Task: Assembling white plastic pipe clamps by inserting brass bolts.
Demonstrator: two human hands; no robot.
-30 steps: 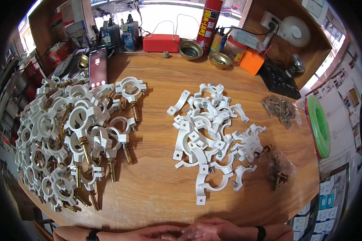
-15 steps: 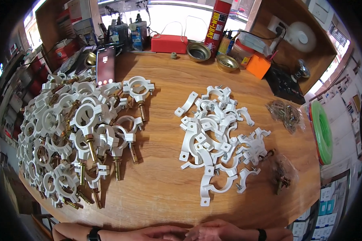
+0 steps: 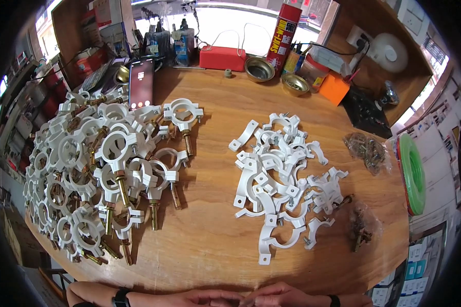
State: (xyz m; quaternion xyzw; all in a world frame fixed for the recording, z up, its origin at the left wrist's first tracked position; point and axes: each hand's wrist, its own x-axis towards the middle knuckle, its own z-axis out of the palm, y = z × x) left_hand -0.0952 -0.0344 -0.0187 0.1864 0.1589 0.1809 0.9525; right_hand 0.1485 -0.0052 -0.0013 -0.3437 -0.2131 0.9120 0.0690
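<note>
Left hand point(image 3: 215, 297) and right hand point(image 3: 275, 295) together at the near edge of a broad, brown wood-grain table point(image 3: 210, 199), with fingers loosely curled and tips close; cut off below, so cannot tell about anything held. Beyond, on the left, a large heap of white ring clamps with brass-coloured bolts point(image 3: 119, 166); right of centre, well apart, a smaller pile of white, curved half-clamps point(image 3: 266, 199); farther right, two clear plastic bags of metal fittings point(image 3: 369, 153).

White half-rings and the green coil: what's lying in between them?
In the head view, a clear plastic bag of metal pieces lies between the white half-rings and the green coil. A second bag lies lower in the picture.
</note>
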